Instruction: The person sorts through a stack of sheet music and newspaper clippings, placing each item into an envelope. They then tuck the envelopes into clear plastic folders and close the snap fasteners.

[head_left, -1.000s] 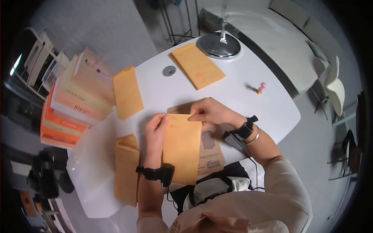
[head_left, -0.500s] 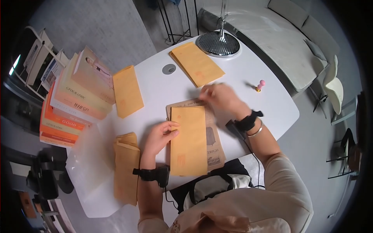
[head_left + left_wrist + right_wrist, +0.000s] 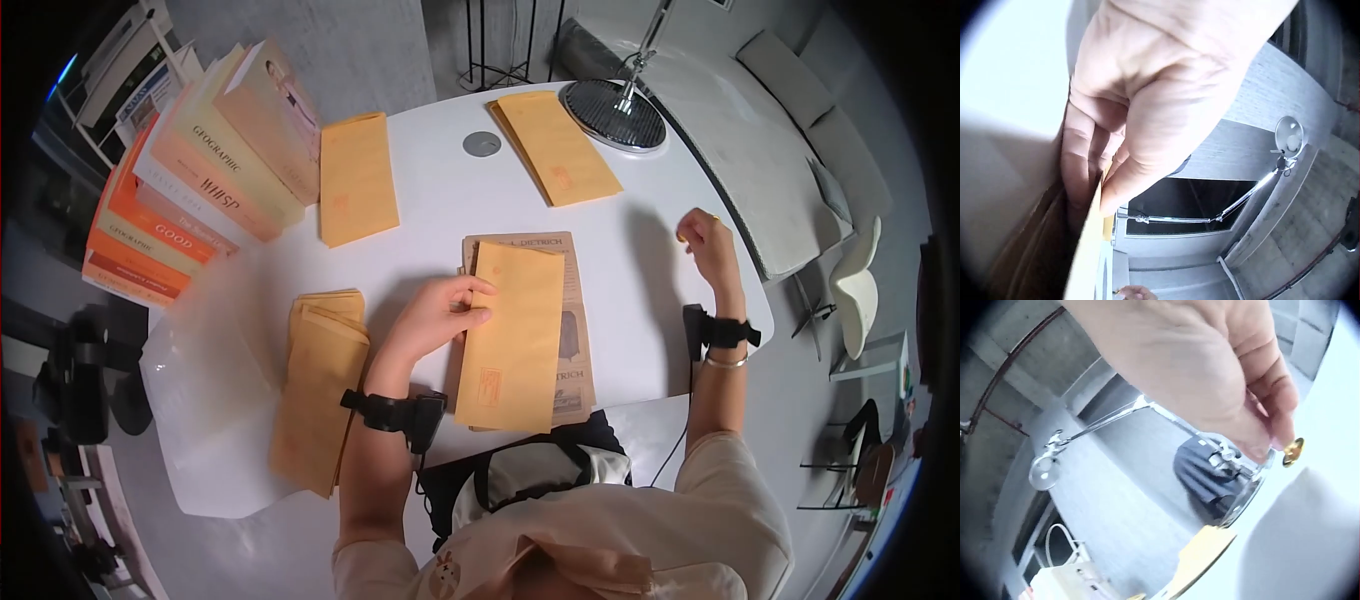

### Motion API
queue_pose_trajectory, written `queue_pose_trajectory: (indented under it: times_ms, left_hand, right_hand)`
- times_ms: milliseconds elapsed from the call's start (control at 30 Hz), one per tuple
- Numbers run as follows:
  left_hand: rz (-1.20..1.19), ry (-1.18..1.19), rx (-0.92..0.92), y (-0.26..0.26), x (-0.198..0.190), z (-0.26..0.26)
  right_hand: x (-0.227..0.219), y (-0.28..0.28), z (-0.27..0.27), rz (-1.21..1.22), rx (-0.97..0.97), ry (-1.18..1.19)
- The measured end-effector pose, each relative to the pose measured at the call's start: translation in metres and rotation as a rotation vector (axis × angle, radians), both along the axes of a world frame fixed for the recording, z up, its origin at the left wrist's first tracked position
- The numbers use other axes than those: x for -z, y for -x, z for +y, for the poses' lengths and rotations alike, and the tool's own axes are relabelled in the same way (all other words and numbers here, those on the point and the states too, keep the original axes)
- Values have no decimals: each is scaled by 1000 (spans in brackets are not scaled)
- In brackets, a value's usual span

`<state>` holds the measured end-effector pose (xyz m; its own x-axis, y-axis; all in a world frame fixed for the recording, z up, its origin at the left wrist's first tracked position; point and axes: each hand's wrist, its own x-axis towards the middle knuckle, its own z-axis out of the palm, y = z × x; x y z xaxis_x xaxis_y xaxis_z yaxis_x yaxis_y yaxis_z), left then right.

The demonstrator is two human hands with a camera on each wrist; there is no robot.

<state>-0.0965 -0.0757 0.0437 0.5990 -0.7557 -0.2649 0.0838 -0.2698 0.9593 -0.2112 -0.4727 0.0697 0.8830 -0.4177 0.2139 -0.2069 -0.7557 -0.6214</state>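
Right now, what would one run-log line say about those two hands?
left hand: pinches envelope | right hand: holds gold-headed stamp, apart from envelope | envelope: overlaps printed brown paper

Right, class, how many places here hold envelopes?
4: envelopes by the books, others by the lamp base, a pile left of the left hand, one in that hand. More may be hidden.

Stamp: handle mostly hidden by right hand
Paper: partly under envelope
Lamp beyond envelope: top cut off, head view
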Motion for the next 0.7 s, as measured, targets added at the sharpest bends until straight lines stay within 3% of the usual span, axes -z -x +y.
queue_pose_trajectory:
  times_ms: [100, 167, 267, 333, 467, 533, 633, 667, 700]
  left_hand:
    - [27, -12, -11, 2, -5, 0]
    - [20, -6, 15, -1, -1, 1]
    - [13, -26, 14, -1, -1, 2]
    - [-1, -15, 15, -1, 0, 2]
    - [-10, 8, -17, 1, 1, 2]
    - [12, 26, -4, -2, 0, 2]
    - [47, 83, -46, -3, 2, 4]
    - [53, 106, -66, -5, 2, 4]
    - [65, 136, -110, -5, 0, 3]
  right_hand:
    - [-49, -19, 84, -83, -152, -102]
    - [-49, -37, 122, -168, -479, -57]
    - [-31, -61, 180, -195, -741, 55]
    - [-2, -75, 200, 7, -766, 131]
    - [-13, -78, 198, 180, -782, 144]
    - [-27, -75, 173, -168, -840, 116]
    - [-49, -54, 119, 64, -474, -16]
    - [-45, -47, 98, -10, -415, 2]
    - [-42, -38, 78, 62, -299, 8]
